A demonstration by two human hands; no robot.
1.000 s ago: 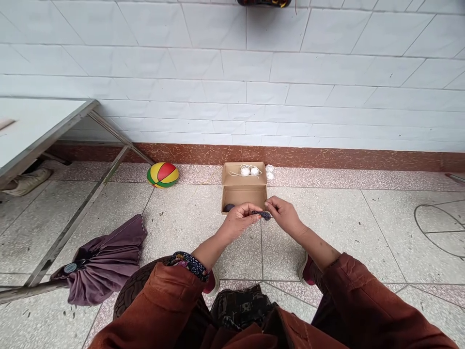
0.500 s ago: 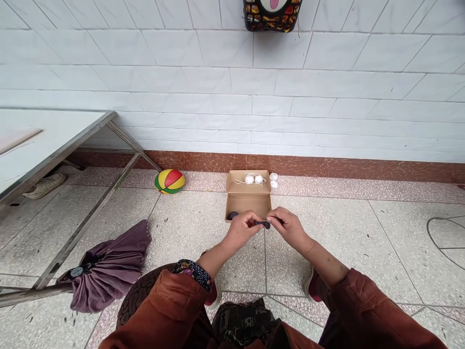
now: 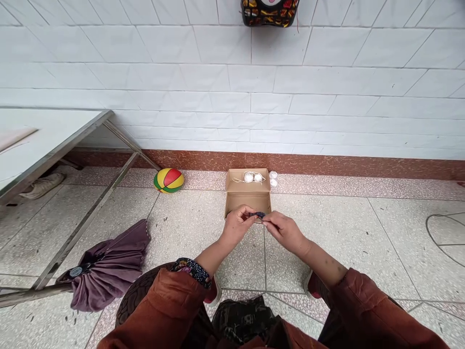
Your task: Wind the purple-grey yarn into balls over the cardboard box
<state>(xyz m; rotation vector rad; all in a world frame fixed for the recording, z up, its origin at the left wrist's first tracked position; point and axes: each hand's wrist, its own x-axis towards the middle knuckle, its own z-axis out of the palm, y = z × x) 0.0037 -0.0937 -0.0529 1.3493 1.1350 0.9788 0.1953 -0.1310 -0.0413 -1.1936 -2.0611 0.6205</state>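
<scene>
My left hand pinches a small dark bundle, which looks like dark yarn, between thumb and fingers. My right hand is closed at the bundle's right end, its fingertips together on it. Both hands are in front of an open cardboard box on the floor and cover part of its front edge. Two white yarn balls with loose strands lie in the box's lid part at the back. Small white round pieces sit just right of it.
A striped ball lies near the wall. On the left stand a metal-framed table and a folded purple umbrella-like cloth. A wire ring is at right, and a dark patterned bag is at the top.
Both hands have risen slightly toward the box with the dark bundle, and the right fingers have shifted a little left along it. The dark round thing in the box is now mostly covered.
</scene>
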